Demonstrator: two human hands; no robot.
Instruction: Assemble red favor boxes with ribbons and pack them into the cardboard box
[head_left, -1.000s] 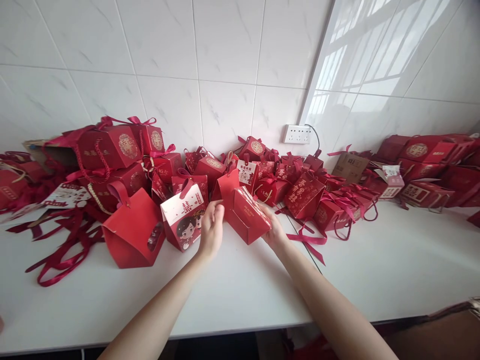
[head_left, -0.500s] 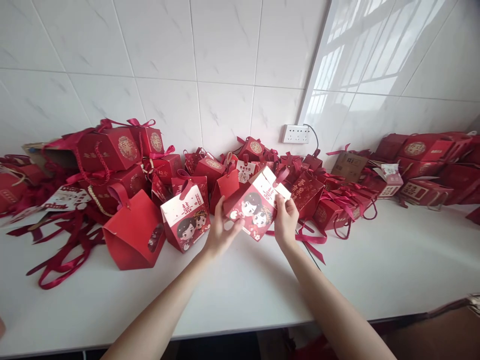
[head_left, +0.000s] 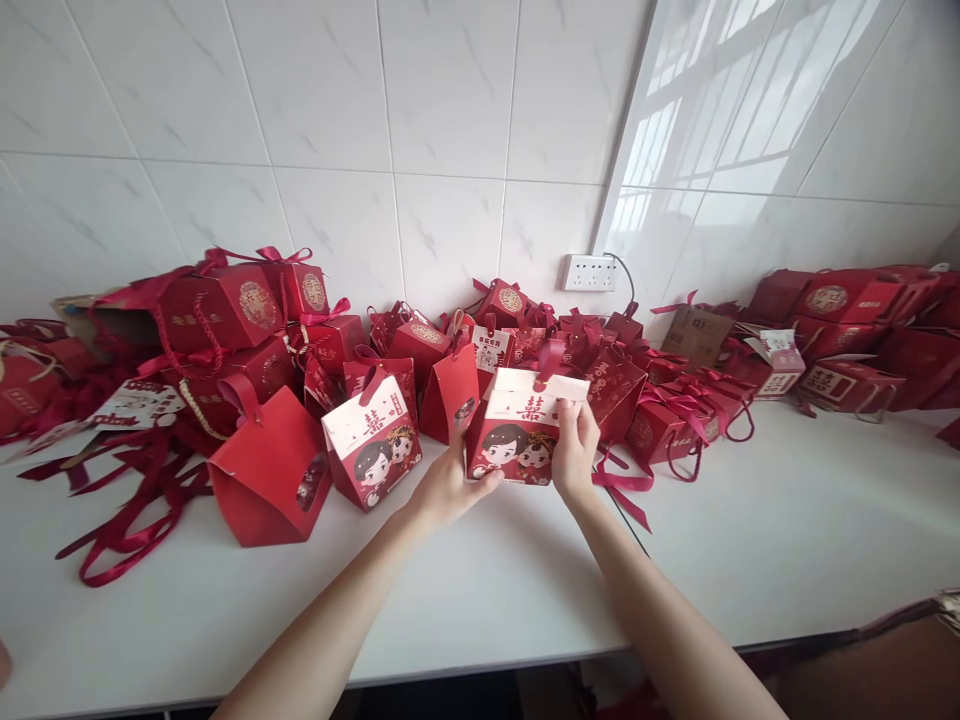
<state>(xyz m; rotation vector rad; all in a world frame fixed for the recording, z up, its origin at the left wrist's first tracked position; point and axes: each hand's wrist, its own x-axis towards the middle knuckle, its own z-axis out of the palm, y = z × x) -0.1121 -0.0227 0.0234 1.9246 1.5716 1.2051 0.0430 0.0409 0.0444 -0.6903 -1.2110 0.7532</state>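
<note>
A red-and-white gift box (head_left: 521, 428) printed with a cartoon couple stands upright on the white counter (head_left: 480, 590). My left hand (head_left: 448, 482) grips its lower left corner, and my right hand (head_left: 575, 446) grips its right side near the top flap. A matching cartoon box (head_left: 370, 444) stands just to the left. A plain red box (head_left: 264, 470) with a small window sits further left.
A large heap of red gift boxes (head_left: 247, 310) and loose ribbons (head_left: 120, 510) lines the tiled wall. More red boxes (head_left: 847, 330) are piled at the right. A wall socket (head_left: 590, 272) sits in the corner. Bare counter lies in front of my arms.
I turned the box from showing its plain red side to its cartoon face, then stood it upright on the counter. Both hands stayed on it.
</note>
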